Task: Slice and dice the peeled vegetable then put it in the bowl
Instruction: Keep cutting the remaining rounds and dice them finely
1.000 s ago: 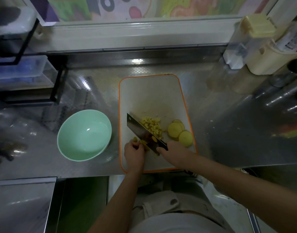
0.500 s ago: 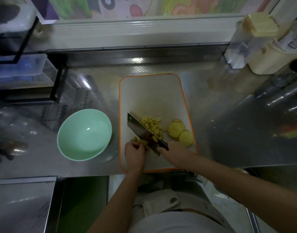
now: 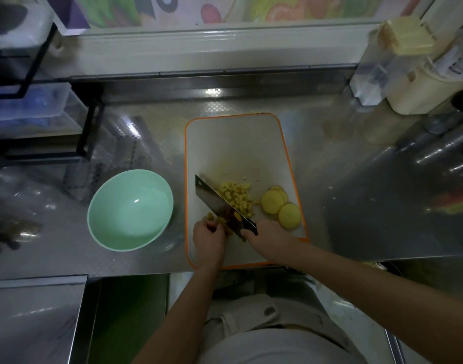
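A white cutting board with an orange rim (image 3: 238, 143) lies on the steel counter. On it sit a heap of yellow diced pieces (image 3: 237, 195) and a few round yellow slices (image 3: 280, 206) to the right. My right hand (image 3: 271, 240) grips the handle of a cleaver (image 3: 217, 203), whose blade lies diagonally across the board. My left hand (image 3: 208, 239) pins yellow vegetable strips (image 3: 217, 220) against the board beside the blade. The mint green bowl (image 3: 130, 210) stands left of the board with nothing in it.
A black wire rack with clear plastic boxes (image 3: 28, 111) stands at the far left. Clear and cream containers (image 3: 398, 64) crowd the back right corner. The counter's front edge (image 3: 146, 271) runs just below the board.
The cleaver and both hands stay almost in place; the blade shifts only slightly over the strips.
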A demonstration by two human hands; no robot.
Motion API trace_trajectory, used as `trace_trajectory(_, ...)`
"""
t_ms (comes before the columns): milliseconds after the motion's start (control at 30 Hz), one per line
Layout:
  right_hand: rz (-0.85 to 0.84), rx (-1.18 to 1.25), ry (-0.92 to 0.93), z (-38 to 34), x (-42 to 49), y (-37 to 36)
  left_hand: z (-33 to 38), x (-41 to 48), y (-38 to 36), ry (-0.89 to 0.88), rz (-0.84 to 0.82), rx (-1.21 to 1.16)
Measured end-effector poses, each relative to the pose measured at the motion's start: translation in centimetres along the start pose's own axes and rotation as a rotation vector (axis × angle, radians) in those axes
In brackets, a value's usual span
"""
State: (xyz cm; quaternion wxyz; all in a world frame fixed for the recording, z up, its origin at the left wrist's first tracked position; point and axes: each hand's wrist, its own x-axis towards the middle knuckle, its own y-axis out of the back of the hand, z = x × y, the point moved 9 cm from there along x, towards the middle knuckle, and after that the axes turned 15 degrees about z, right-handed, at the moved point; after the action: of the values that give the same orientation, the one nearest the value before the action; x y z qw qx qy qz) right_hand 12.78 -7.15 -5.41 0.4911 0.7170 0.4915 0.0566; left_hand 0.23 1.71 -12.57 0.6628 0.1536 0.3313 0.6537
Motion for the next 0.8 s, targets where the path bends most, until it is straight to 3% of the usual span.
trace_trajectory(467,-0.059,-0.062,0.031,-0.5,1.5,-2.0,-0.2,0.2,-0.1,-0.010,-0.003,0.011)
trace_trajectory(800,-0.019,0.122,0.001,-0.2,1.8,-2.0,0.0,-0.1,0.2,-0.009,-0.002,0.035)
